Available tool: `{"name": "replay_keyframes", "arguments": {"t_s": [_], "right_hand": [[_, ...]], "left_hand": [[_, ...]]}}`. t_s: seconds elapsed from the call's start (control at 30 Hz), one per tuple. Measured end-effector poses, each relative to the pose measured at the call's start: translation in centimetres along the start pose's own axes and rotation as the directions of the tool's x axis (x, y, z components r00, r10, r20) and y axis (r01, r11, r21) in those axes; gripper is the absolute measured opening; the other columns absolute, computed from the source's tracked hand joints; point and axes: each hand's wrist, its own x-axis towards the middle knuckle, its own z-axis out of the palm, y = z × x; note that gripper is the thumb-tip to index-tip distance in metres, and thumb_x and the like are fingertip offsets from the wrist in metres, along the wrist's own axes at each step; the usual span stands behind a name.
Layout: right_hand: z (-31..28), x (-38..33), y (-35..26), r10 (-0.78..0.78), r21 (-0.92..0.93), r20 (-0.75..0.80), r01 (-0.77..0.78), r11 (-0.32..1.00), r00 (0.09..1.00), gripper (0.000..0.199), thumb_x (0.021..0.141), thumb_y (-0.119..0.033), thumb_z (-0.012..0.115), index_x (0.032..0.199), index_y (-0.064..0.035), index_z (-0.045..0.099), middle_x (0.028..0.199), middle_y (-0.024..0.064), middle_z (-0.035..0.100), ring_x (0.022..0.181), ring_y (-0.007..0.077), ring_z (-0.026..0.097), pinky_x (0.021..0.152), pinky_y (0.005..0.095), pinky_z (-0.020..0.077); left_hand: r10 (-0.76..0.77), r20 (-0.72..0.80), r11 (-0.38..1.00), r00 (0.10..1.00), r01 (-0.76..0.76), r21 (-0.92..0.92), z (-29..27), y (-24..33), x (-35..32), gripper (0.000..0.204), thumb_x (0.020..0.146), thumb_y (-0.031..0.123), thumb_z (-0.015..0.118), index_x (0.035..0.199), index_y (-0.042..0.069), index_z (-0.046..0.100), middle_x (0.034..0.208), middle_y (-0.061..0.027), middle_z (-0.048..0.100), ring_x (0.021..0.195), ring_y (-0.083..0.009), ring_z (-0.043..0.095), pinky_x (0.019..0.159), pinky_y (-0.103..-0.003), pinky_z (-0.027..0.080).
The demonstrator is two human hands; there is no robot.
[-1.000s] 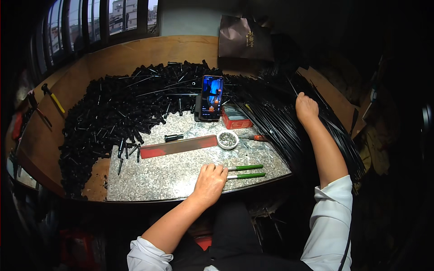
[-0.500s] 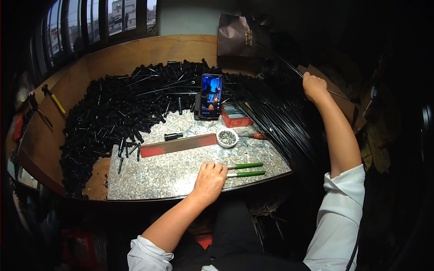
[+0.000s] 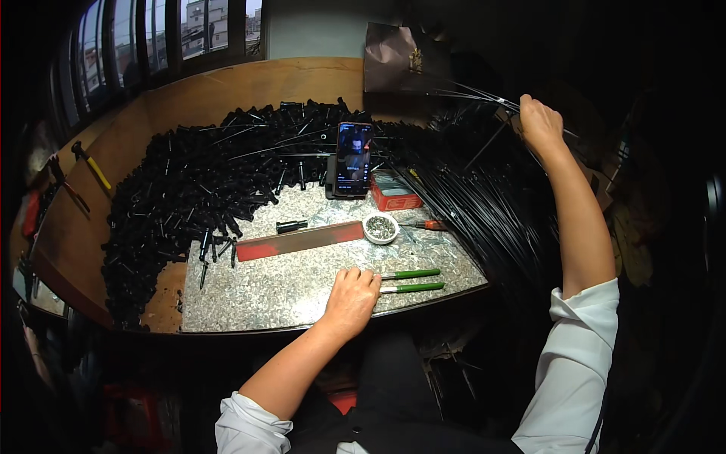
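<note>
My right hand (image 3: pixel 541 125) is raised at the far right, closed on a bunch of thin black rods (image 3: pixel 461 97) whose ends fan out to the left above the bench. Below it lies a large sloping pile of the same black rods (image 3: pixel 484 212). My left hand (image 3: pixel 352 299) rests flat, palm down, on the metal-covered bench top (image 3: pixel 287 280) near its front edge, holding nothing. Two green-handled tools (image 3: pixel 412 280) lie just to the right of that hand.
A big heap of short black tubes (image 3: pixel 189 197) covers the left and back of the wooden bench. A phone (image 3: pixel 353 159) stands propped at the middle, with a red box (image 3: pixel 395 193), a small round dish of metal bits (image 3: pixel 380 227) and a long red bar (image 3: pixel 299 240) nearby.
My right hand has lifted up and away from the rod pile, carrying a bunch of thin rods higher. My left hand has stayed in place on the bench.
</note>
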Motion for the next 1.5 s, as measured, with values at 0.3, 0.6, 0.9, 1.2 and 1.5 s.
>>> {"name": "replay_keyframes", "arguments": {"t_s": [0.3, 0.6, 0.9, 1.2, 1.5], "right_hand": [[-2.4, -1.1, 1.3, 0.178, 0.085, 0.127, -0.190, 0.978, 0.976, 0.017, 0.086, -0.004, 0.048, 0.099, 0.0016, 0.057, 0.099, 0.0231, 0.065, 0.096, 0.0384, 0.062, 0.080, 0.0450, 0.0506], [-5.4, -1.7, -0.2, 0.056, 0.256, 0.000, -0.055, 0.965, 0.998, 0.012, 0.091, -0.007, 0.038, 0.091, -0.0011, 0.048, 0.092, 0.0178, 0.063, 0.086, 0.0340, 0.062, 0.073, 0.0451, 0.0495], [-10.0, -9.8, -8.4, -0.307, 0.053, -0.534, 0.394, 0.918, 0.788, 0.007, 0.082, 0.001, 0.051, 0.085, -0.0040, 0.049, 0.072, 0.0096, 0.054, 0.064, 0.0232, 0.057, 0.058, 0.0350, 0.0478], [-12.4, -15.4, -17.2, -0.489, 0.238, -0.331, 0.573, 0.784, 0.807, 0.006, 0.078, -0.003, 0.053, 0.077, -0.0057, 0.047, 0.066, 0.0081, 0.053, 0.059, 0.0218, 0.056, 0.053, 0.0320, 0.0466], [-14.2, -16.1, -20.1, -0.477, 0.614, -0.323, 0.565, 0.551, 0.817, 0.013, 0.080, -0.004, 0.057, 0.087, -0.0008, 0.047, 0.073, 0.0153, 0.055, 0.061, 0.0320, 0.059, 0.052, 0.0383, 0.0476]], "left_hand": [[0.001, -0.020, 1.000, 1.000, -0.001, 0.013, -0.1, 0.2, -0.1, 0.028, 0.078, 0.016, 0.062, 0.104, 0.004, 0.063, 0.095, -0.0066, 0.060, 0.090, -0.0238, 0.053, 0.081, -0.035, 0.041], [-0.035, 0.061, 0.995, 0.998, 0.040, -0.092, -1.2, 0.0, 0.3, 0.031, 0.079, 0.018, 0.065, 0.106, 0.003, 0.061, 0.100, -0.0088, 0.061, 0.096, -0.0262, 0.055, 0.083, -0.037, 0.041], [-0.414, -0.401, 0.829, 0.817, 0.157, -0.537, -9.5, -2.7, 1.0, 0.084, 0.078, 0.047, 0.070, 0.128, -0.014, 0.041, 0.125, -0.0306, 0.048, 0.120, -0.0411, 0.046, 0.102, -0.044, 0.036], [-0.406, -0.271, 0.543, 0.873, -0.009, -0.840, -13.9, -2.5, -0.6, 0.113, 0.073, 0.046, 0.077, 0.145, -0.004, 0.006, 0.150, -0.0167, 0.022, 0.133, -0.0230, 0.031, 0.109, -0.036, 0.028], [-0.513, -0.164, 0.471, 0.842, 0.117, -0.874, -15.8, -1.8, -2.3, 0.100, 0.071, 0.029, 0.082, 0.142, -0.003, 0.020, 0.136, -0.0161, 0.040, 0.125, -0.0224, 0.040, 0.106, -0.034, 0.031]]}}
